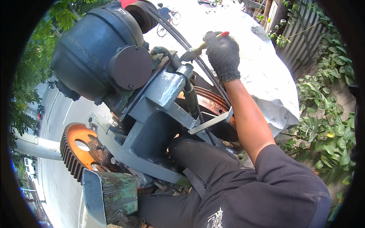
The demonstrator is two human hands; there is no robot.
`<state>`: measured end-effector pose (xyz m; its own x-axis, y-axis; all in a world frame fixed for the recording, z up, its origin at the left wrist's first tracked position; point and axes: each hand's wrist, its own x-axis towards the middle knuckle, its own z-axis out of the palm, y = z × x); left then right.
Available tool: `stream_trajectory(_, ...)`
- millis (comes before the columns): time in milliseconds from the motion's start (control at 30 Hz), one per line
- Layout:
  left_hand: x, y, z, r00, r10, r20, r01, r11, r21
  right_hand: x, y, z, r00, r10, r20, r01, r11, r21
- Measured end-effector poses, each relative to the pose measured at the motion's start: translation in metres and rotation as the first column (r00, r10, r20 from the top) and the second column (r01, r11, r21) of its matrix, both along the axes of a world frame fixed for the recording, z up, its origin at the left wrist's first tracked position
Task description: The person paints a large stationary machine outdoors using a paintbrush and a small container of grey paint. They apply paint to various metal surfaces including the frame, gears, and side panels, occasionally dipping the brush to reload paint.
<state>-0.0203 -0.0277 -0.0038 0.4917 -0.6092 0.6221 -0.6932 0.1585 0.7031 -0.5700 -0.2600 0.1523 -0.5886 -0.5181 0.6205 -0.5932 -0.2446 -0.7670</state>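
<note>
My right hand (224, 55), in a dark knit glove, is closed round the handle of a paintbrush (191, 54). The handle's red end pokes out on the right, and the grey bristles point left, by the belts (205, 70) and the top of the machine's grey metal frame (161, 91). Low in view, my gloved left hand (128, 220) is at the lower edge of a paint-smeared, ribbed container (118, 195) tilted on its side. Its fingers are partly hidden, but it appears to grip the container. What lies inside the container does not show.
A large dark motor (95, 49) sits on the frame, with a pulley (142, 17) behind. An orange toothed gear (78, 146) stands at left, and a rusty wheel (213, 100) behind the belts. A white covering (258, 72), leafy plants (327, 133) and a distant cyclist (164, 13) are also visible.
</note>
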Motion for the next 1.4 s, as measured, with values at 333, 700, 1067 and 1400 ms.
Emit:
stream_trajectory(333, -0.003, 0.0, 0.002, 1.0, 0.0, -0.011, 0.0, 1.0, -0.005, -0.006, -0.03, -0.005, 0.994, 0.069, 0.089, -0.059, 0.993, -0.104)
stream_trajectory(700, -0.002, 0.016, 0.004, 0.998, 0.01, -0.055, -0.009, 1.0, 0.002, -0.011, 0.08, -0.007, 0.98, 0.036, 0.197, 0.037, 0.934, -0.354)
stream_trajectory(1067, 0.088, 0.06, -0.095, 0.994, 0.107, -0.029, -0.11, 0.989, -0.098, -0.007, 0.131, -0.008, 0.987, 0.125, -0.1, -0.138, 0.98, -0.143)
stream_trajectory(1400, -0.028, 0.027, 0.022, 0.985, -0.082, 0.149, 0.05, 0.977, 0.207, 0.047, 0.138, -0.008, 0.556, 0.716, 0.422, -0.673, 0.686, -0.276)
